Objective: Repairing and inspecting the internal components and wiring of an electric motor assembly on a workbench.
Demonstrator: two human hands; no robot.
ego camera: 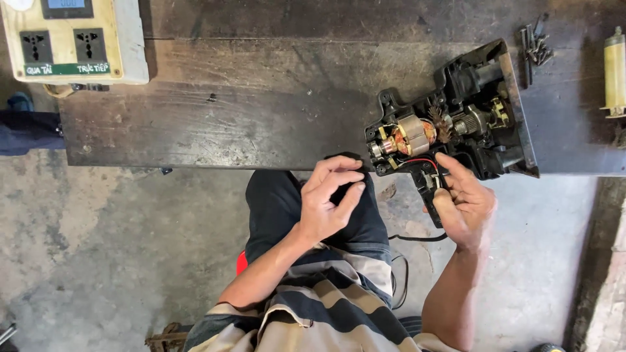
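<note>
An opened power tool (456, 117) lies at the near edge of a dark workbench (261, 111), its black housing half showing a copper motor armature (412, 135), gears and red wires. My right hand (464, 203) grips the tool's handle from below, the forefinger reaching up to the wires near the switch. My left hand (328, 197) hovers just left of the tool, fingers curled around a small black part (344, 193) held against my thigh.
A cream socket box (72, 40) with two outlets sits at the bench's back left. Several dark screws (535, 45) lie at the back right, beside a yellowish cylinder (614, 72). A black cord (417, 238) trails below the tool over the concrete floor.
</note>
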